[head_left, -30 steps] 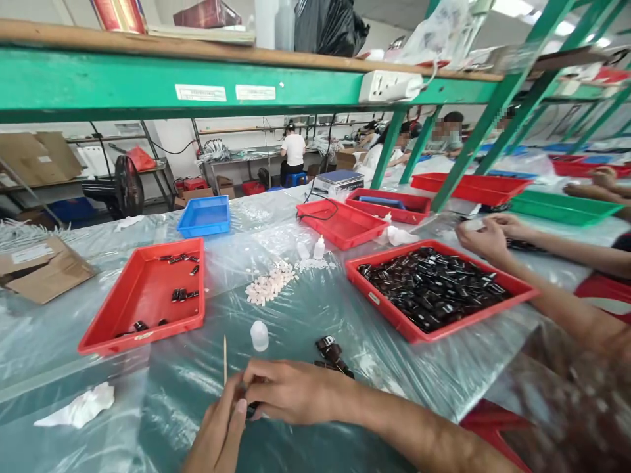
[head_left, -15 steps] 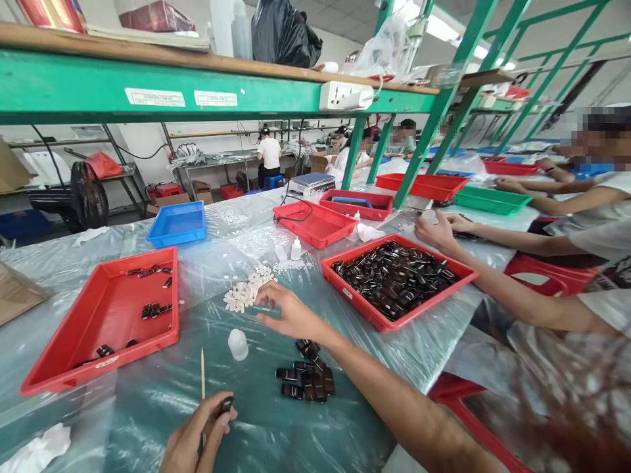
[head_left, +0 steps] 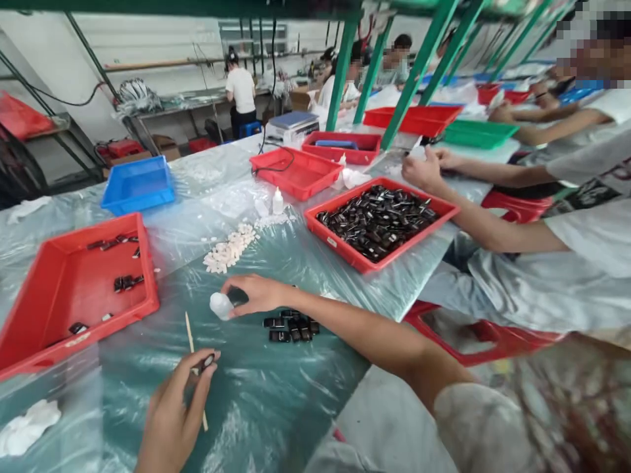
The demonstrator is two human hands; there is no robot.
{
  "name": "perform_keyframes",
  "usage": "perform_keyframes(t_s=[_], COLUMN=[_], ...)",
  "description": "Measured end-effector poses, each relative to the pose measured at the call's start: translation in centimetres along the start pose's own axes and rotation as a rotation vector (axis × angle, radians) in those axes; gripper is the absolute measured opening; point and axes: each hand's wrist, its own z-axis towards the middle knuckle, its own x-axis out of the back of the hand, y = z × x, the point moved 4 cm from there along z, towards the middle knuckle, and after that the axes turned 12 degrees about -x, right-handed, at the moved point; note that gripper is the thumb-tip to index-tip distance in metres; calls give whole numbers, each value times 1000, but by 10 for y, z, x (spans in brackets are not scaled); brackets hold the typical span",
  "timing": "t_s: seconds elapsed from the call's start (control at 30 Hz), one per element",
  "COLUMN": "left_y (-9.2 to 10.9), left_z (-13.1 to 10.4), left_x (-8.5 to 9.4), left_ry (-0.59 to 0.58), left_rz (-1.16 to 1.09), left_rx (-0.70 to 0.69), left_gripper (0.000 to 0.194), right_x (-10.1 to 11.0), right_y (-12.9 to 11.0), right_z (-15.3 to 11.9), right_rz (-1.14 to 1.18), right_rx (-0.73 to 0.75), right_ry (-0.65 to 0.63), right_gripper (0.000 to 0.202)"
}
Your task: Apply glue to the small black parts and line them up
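My left hand [head_left: 180, 401] pinches a small glossy dark piece [head_left: 206, 362] between thumb and fingers, with a pale oval spot showing on it. A thin wooden stick [head_left: 189, 332] passes behind these fingers; whether it is held or lies on the table I cannot tell. My right hand [head_left: 256, 293] has its thumb and fingers around the side of a small translucent white bottle [head_left: 221, 305]. Just beyond that hand is a heap of small whitish pieces [head_left: 231, 248]. Several dark pieces [head_left: 294, 326] lie grouped below my right forearm.
A red tray [head_left: 108, 315] with a few dark pieces stands at left, a blue tray [head_left: 138, 187] behind it. Another red tray [head_left: 340, 246] is heaped with dark pieces. A white dropper bottle [head_left: 278, 202] stands mid-table. A co-worker's hands [head_left: 424, 171] are at right.
My right hand has come back from the whitish heap and closed on the translucent bottle. My left hand still holds the dark piece, now turned with the pale spot showing. The view has tilted down.
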Motion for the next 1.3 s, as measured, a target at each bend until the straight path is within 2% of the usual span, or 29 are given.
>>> perform_keyframes(t_s=[0.07,0.17,0.33,0.4,0.47,0.67,0.83,1.07,1.3], left_y=[-4,-6,5,9,9,13,17,24,24], left_z=[-3,-3,-3,-3,-2,1,3,9,5], left_x=[3,8,15,19,27,46,43,39,37], left_ry=[-48,-9,58,81,114,179,155,125,118], left_rz=[-19,3,8,12,34,57,74,139,125], left_rx=[50,83,26,3,11,33,7,-83,-97], left_gripper=[21,19,21,24,25,32,30,26,28], right_x=[-5,-10,-3,2,3,-1,-2,4,4], right_y=[4,0,-26,-40,-50,-68,-70,-80,-86], right_z=[1,1,-13,-23,-32,-49,-52,-63,-62], right_rz=[61,148,261,160,99,35,-48,-71,-51], right_rx=[-33,-39,64,189,263,318,334,406,448], right_ry=[-35,-74,-82,-23,-19,18,60,162,154], right_gripper=[34,34,36,34,33,35,35,50,49])
